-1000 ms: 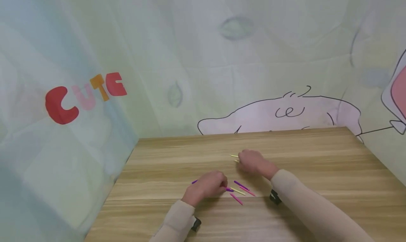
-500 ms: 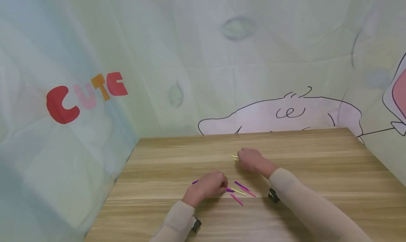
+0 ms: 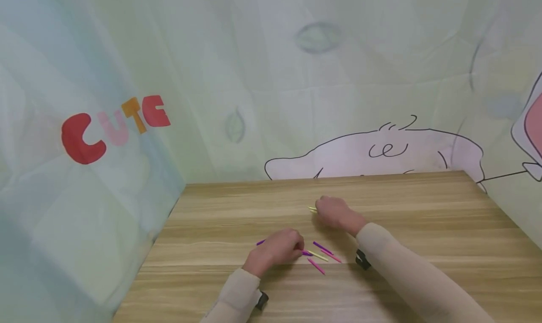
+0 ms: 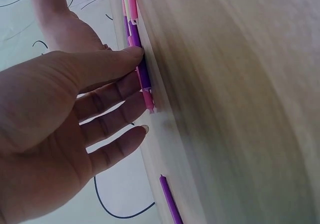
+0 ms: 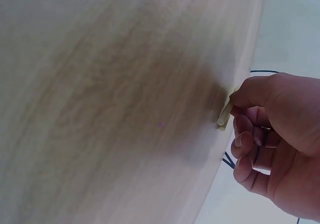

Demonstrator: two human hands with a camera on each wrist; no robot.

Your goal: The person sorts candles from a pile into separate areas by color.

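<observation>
In the head view two hands are above one wooden table (image 3: 423, 219), and behind it hangs a printed cloth (image 3: 254, 54) with four letters (image 3: 73, 137), CUTE. The left hand (image 3: 275, 248) has its fingertips at a group of thin sticks; in this group I can count two purple sticks (image 3: 322, 247), two pink sticks (image 3: 316, 266) and one yellow stick (image 3: 317, 255), and a small further bit of pink is too covered by the fingers to be counted surely. A lone purple stick (image 3: 260, 242) is partly hidden on the other side of this hand. Farther back on the table, two yellow ends (image 3: 312, 209) come out from the right hand (image 3: 336, 213), but how it holds them cannot be told from here. Each wrist carries one black device (image 3: 261, 300). The left wrist view shows the left hand pinching one held purple stick (image 4: 143, 76), with the thumb on it and fingers behind; a long pink stick (image 4: 149, 100) runs close along it, its end passing beyond. Here the lone purple stick shows its narrow tip, well apart from the others. The right wrist view makes clear the right hand's grasp: thumb and forefinger pinch one held yellow stick (image 5: 225, 113), the other fingers are bent, and a second yellow stick (image 5: 223, 128) is just beside it, near the table surface.
</observation>
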